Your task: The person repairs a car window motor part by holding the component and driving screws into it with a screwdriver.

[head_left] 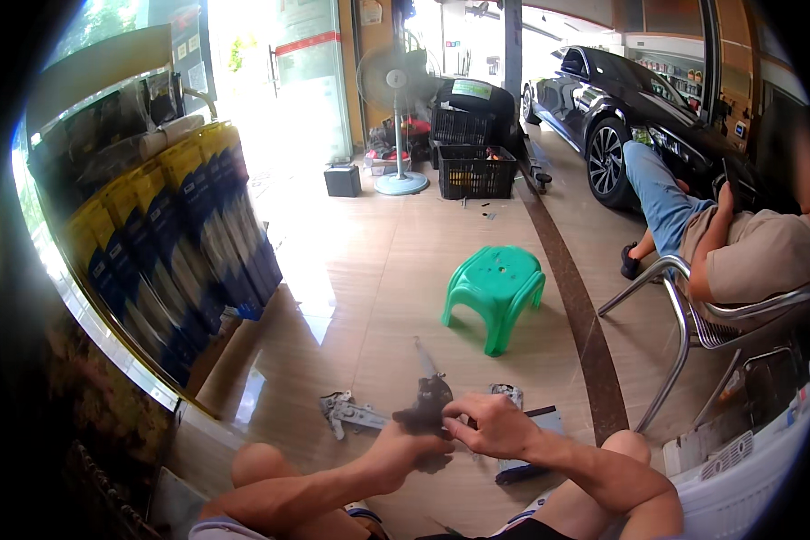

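Observation:
My left hand (405, 450) is wrapped round a dark, lumpy mechanical part (427, 400), held above the floor between my knees. Pressed to the right side of that part are the closed fingers of my right hand (493, 421); whatever sits between its fingertips is too small to make out. A thin metal strip (426, 360) shows just beyond the part, and I cannot tell whether it is joined to it. On the floor to the left lies a silver metal bracket (355, 414). Partly hidden by my right forearm is a flat grey and black piece (522, 454).
A green plastic stool (495, 270) stands ahead. At right, a person (738, 243) sits on a metal chair (684, 315) near a black car (612, 117). A rack of hanging packages (171, 234) is at left. Farther off are a fan (399, 117) and black crates (477, 171).

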{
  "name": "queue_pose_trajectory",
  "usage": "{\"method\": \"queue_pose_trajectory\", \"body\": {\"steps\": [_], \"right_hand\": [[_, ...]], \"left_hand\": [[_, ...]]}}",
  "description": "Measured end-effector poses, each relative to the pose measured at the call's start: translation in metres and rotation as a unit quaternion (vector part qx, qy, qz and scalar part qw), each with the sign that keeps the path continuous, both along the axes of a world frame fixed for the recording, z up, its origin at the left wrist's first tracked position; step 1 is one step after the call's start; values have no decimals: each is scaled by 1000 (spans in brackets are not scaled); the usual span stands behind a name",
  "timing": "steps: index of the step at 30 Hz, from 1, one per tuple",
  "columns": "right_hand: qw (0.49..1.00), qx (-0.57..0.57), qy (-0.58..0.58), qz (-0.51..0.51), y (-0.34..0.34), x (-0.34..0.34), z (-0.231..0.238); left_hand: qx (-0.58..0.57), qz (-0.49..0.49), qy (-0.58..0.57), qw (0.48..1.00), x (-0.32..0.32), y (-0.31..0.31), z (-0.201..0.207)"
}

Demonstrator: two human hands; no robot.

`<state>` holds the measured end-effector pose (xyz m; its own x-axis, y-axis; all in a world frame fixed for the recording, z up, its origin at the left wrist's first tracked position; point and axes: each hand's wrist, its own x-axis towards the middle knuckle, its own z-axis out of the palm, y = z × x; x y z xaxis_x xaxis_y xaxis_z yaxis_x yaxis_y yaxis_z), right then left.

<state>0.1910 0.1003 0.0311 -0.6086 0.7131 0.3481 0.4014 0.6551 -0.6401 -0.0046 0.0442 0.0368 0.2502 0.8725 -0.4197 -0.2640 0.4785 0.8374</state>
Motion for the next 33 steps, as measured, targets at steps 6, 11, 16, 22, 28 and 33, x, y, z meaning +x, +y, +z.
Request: {"method": "queue_pose_trajectory", "body": {"steps": [6,11,16,22,28,33], "right_hand": [[998,-47,30,11,5,-8,1],[998,-60,23,10,3,-4,-7],[999,3,-36,-12,-5,11,-19],[998,-53,16,-27,-19,21,3],[998,35,-17,-47,-21,33,-6],[995,63,-51,-59,-19,38,-13]], "left_hand": [[-22,24,-7,999,-11,3,5],[-27,-11,7,1000,-14,1,-7],[-35,-31,17,999,-1,-5,-3],[-21,-65,67,995,8,-1,2],[6,-88,51,995,21,4,1],[14,-88,45,995,27,5,-7]]}}
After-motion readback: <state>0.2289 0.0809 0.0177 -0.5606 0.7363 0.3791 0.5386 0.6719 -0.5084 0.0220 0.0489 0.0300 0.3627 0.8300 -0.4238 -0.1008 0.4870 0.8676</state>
